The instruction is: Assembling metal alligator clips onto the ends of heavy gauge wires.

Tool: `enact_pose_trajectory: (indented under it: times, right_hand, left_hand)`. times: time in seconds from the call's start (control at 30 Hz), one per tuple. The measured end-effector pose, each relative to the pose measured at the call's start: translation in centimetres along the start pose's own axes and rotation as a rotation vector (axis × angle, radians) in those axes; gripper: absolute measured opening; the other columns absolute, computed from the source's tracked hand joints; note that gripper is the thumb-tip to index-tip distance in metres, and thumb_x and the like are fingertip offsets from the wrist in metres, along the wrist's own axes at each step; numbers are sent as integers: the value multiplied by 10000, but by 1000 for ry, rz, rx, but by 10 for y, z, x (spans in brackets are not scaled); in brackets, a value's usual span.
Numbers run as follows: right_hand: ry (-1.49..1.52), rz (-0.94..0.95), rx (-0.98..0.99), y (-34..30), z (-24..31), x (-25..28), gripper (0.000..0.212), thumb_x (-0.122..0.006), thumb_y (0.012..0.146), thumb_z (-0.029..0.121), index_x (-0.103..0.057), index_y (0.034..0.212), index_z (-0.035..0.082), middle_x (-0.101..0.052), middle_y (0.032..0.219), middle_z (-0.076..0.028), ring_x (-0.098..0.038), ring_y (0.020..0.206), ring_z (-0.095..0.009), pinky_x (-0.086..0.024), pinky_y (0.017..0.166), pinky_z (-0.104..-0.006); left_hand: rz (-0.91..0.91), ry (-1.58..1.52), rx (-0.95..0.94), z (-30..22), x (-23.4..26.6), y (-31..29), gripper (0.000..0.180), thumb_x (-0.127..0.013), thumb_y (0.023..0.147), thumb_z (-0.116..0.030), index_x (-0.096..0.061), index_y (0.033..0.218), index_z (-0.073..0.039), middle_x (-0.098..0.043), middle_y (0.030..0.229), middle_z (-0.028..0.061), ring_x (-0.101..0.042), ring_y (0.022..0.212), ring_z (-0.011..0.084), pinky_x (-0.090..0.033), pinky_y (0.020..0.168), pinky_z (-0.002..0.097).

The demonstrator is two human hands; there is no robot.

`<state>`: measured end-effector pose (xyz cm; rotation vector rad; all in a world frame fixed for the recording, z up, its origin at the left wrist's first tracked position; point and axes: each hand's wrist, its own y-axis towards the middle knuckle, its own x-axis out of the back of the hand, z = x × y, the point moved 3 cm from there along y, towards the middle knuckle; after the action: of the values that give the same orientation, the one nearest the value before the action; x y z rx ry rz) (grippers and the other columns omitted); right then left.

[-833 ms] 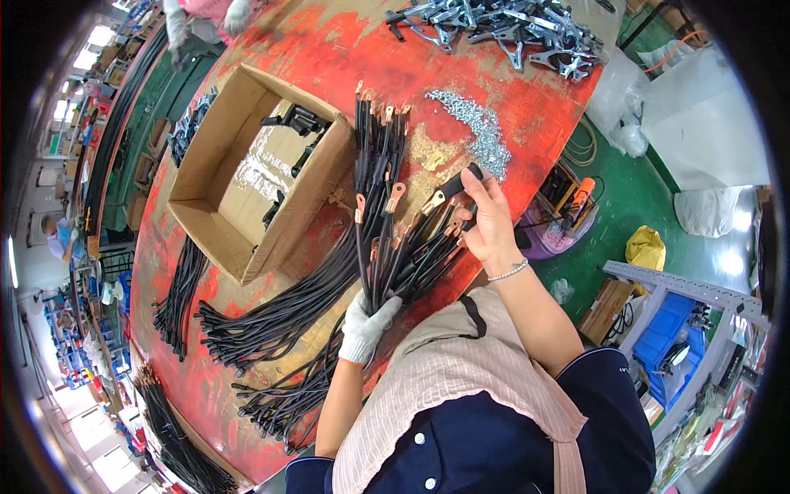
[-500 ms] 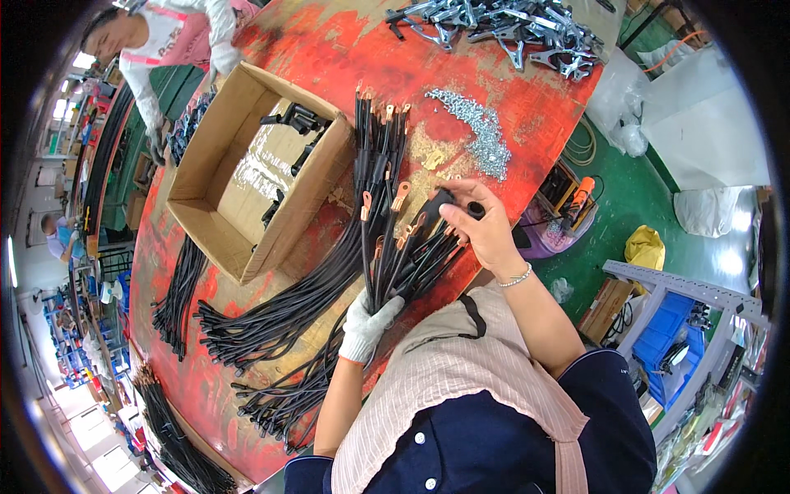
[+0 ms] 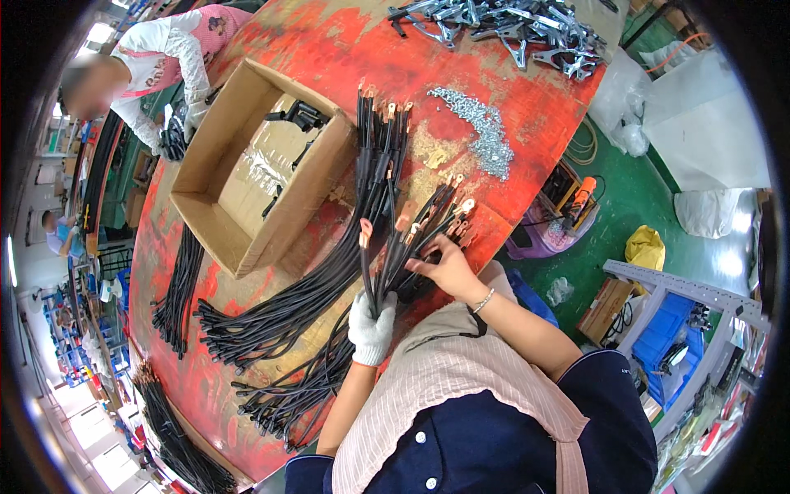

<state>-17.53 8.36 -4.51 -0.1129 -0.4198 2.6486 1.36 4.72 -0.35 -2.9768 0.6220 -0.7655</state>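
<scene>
My left hand [image 3: 372, 331], in a white knit glove, is closed round several black cables [image 3: 368, 276] with copper ring lugs at their upper ends. My bare right hand [image 3: 451, 270], with a bracelet at the wrist, is at the same bunch, just below the lugs. Its thumb and fingers are curled round the dark cable part there; the exact grip is partly hidden. Beside these, a larger bundle of black cables [image 3: 329, 267] lies curved across the red worn table [image 3: 329, 49], its lugs pointing away from me.
Left of the bundle, an open cardboard box [image 3: 206, 185] holds black sleeves [image 3: 300, 115]. Small metal screws [image 3: 485, 136] lie in a pile on the right; metal clamps [image 3: 527, 33] are heaped at the far edge. Across the table a person [image 3: 156, 74] handles dark parts. More cables [image 3: 181, 296] lie at left.
My right hand has come down and left from above the lugs to the cables; the black sleeve it held no longer shows in its fingers. The co-worker leans further over the table's far-left side.
</scene>
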Motion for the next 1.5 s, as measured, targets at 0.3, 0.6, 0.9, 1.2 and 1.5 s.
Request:
enact_pose_trajectory:
  times: [0.3,0.6,0.9,1.2,1.5]
  right_hand:
    - [-363,432,-105,6,-32,22,509,-713,829,279,-532,1180,-41,-638,1108,-196,-630,1029,-270,-476,912,-345]
    - [351,-6,-27,29,50,64,318,-652,917,125,-607,1224,56,-666,1045,-14,-587,886,-63,-494,754,-225]
    - [657,25,-123,35,43,41,378,-667,902,111,-566,1264,66,-620,1044,-4,-582,922,-75,-516,769,-248]
    - [501,-232,-114,42,17,82,338,-664,895,65,-537,1203,11,-628,1122,-85,-613,955,-129,-533,794,-273]
    - [562,-32,-100,91,-36,81,416,-653,886,17,-527,1282,-9,-619,1143,-69,-613,1021,-159,-532,881,-300]
  left_hand:
    - [87,-306,234,8,-2,13,226,-688,857,-110,-652,1057,-10,-673,903,40,-602,830,115,-478,772,280]
    - [69,-235,173,24,-6,14,256,-690,852,-122,-655,1083,-17,-670,893,57,-595,821,118,-473,775,270]
    - [75,-106,147,25,-19,22,213,-678,845,-137,-660,1027,-27,-709,842,71,-635,737,125,-493,715,273]
    - [97,245,153,6,-16,25,215,-672,851,-235,-638,1010,-95,-700,836,134,-683,762,276,-515,695,374]
    - [97,380,194,11,-31,25,225,-676,841,-299,-623,963,-117,-676,806,168,-659,767,370,-501,662,458]
